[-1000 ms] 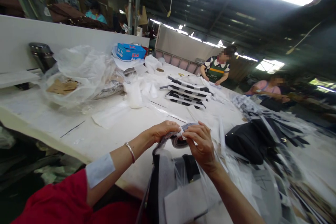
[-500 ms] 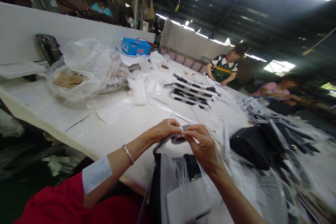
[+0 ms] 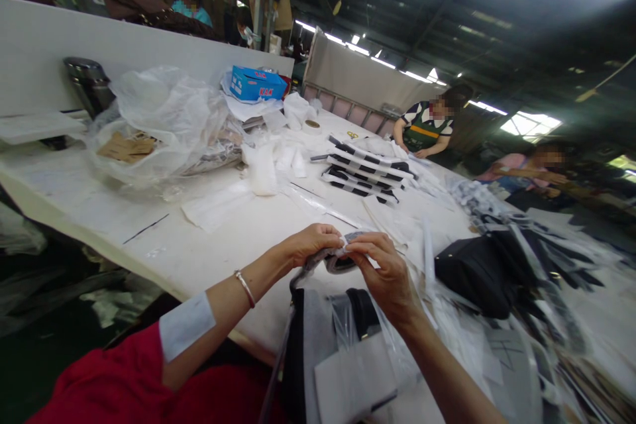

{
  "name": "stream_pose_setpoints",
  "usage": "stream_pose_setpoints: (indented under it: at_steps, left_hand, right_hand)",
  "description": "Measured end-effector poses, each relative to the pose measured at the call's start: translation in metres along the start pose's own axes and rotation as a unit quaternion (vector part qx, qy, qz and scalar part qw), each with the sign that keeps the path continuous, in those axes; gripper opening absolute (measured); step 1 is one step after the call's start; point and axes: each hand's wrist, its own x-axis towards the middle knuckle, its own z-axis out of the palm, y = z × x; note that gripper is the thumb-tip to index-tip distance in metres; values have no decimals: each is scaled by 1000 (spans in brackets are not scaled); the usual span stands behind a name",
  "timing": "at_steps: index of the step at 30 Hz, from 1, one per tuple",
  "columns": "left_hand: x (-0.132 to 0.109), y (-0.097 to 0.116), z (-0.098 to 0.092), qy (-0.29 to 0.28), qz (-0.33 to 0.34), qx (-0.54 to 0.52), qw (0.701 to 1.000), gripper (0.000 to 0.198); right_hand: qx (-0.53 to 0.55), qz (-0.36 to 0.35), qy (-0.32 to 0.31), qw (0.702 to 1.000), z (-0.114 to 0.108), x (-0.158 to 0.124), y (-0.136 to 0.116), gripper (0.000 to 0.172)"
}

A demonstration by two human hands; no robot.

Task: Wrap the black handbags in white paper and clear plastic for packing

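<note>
Over the near edge of the table, my left hand (image 3: 315, 244) and my right hand (image 3: 385, 271) meet fingertip to fingertip. Both are closed in a pinch on a dark strap (image 3: 342, 265) that is rolled or looped and wrapped in thin film. A small white bit shows between the fingertips; its kind cannot be made out. The strap runs down on the left to a black bag (image 3: 297, 358) standing below my hands. Pale grey wrapping and clear plastic cover part of the bag, and a white card (image 3: 355, 377) lies against its front.
A stack of black-and-white wrapped pieces (image 3: 368, 169) lies farther back. Plastic bags (image 3: 163, 126), a blue box (image 3: 257, 84) and a dark flask (image 3: 89, 86) stand at the left. Another black bag (image 3: 477, 271) lies at the right. A co-worker (image 3: 424, 126) works across the table.
Both hands keep their pinch on the strap, with only slight finger movement. The strap's loop shows a little more beneath them. The camera view has shifted slightly.
</note>
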Motion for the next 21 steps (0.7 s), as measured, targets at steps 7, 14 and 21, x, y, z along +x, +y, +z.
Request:
stream_pose_setpoints:
  at_steps: [7,14,21]
  left_hand:
    - [-6,-2,4,11,28,33,999,33]
    - [-11,-12,6,45,41,56,997,30]
    - [-15,-18,11,52,40,84,994,24]
  right_hand:
    - [31,94,-19,995,4,3,-4,8]
    - [144,315,-58,936,8,5,4,21]
    - [264,440,-59,856,10,4,5,35]
